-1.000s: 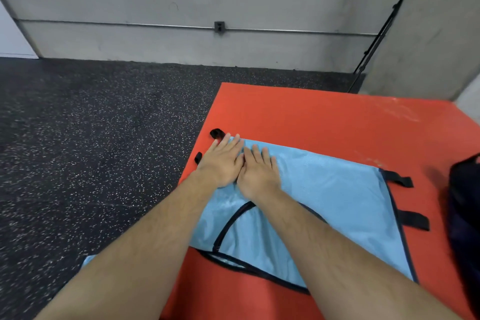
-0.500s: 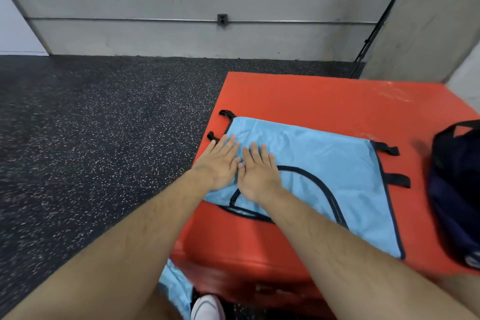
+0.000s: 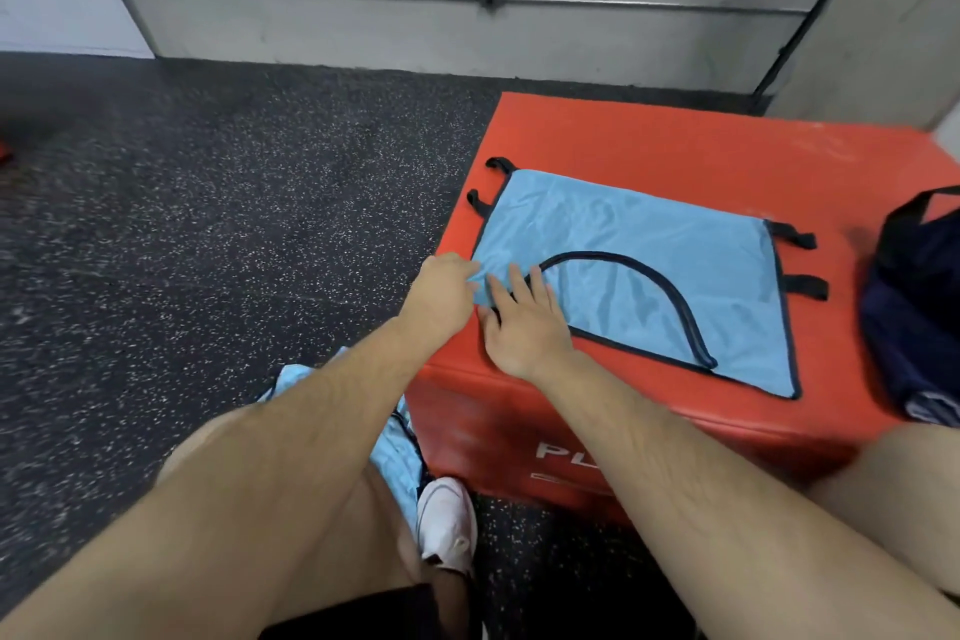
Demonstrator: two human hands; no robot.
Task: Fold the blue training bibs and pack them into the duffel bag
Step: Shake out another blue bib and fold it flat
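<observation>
Right fingers (image 3: 511,276) were straight and spread, pressed flat on the near-left corner of the blue bib (image 3: 649,244); nothing was gripped. Left fingers (image 3: 465,270) were bent down at the same corner, on the bib's left edge, with a small ridge of cloth just beside them. Whether they had pinched that cloth could not be settled, since the frame was blurred there.

The right hand (image 3: 524,327) and left hand (image 3: 441,296) lay side by side, almost touching, both at the near-left end of the garment. The whole bib extended away from the fingers, ahead and to the right. Its long axis ran across the red box (image 3: 675,140), from far left to near right. The bib lay flat, with its dark neck trim (image 3: 670,281) uppermost and black side tabs (image 3: 802,286) at the far right edge.

Judgement: any fold would carry the left end rightward over this axis, and both hands were placed to begin it — the left at the edge, the right as an anchor.

The duffel bag (image 3: 914,317) sat on the right end of the box, just beyond the tabs and apart from the bib — nearer the right hand. A second bib (image 3: 397,457) lay crumpled low beside the box, by the person's left leg, not yet folded.
</observation>
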